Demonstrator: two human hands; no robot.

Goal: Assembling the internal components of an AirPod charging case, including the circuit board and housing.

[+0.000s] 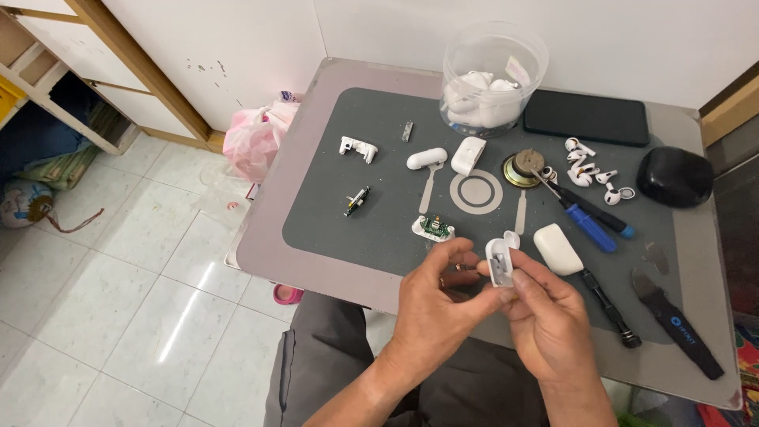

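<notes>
Fingers (506, 294) of both my hands pinch the small white plastic earbud case shell (500, 259) above the grey worktop (379, 237) edge; light, thin, probably brittle, best held by its sides.

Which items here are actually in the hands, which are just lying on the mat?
In hand:
left hand and right hand on the open white plastic earbud case shell

Lying about:
small green circuit board
blue-handled screwdriver
clear plastic tub
black phone
loose white earbuds
</notes>
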